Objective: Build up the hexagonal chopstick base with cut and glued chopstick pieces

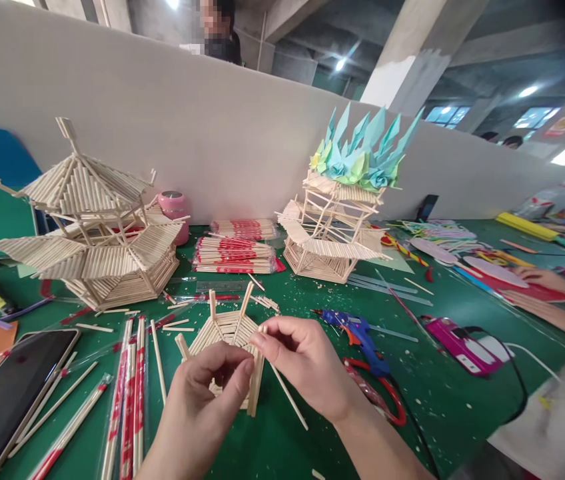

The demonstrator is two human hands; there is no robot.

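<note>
A small stick frame (227,327) made of chopsticks, with short posts standing up at its corners, lies on the green table in front of me. My right hand (307,360) pinches a short wooden stick between thumb and fingertips at the frame's right side. My left hand (207,393) is closed over the near left part of the frame, thumb against forefinger; whatever lies between them is hidden. A loose chopstick (290,398) slants under my right hand. To the right lies a blue glue gun (352,327), beside red-handled scissors (395,400).
A stick pavilion (107,260) stands at left; another stick tower (325,247), topped with turquoise paper leaves, stands at back right. Wrapped chopsticks (235,255), a phone (22,380) and a magenta power strip (462,343) lie around. Another person's hands (542,287) are at far right.
</note>
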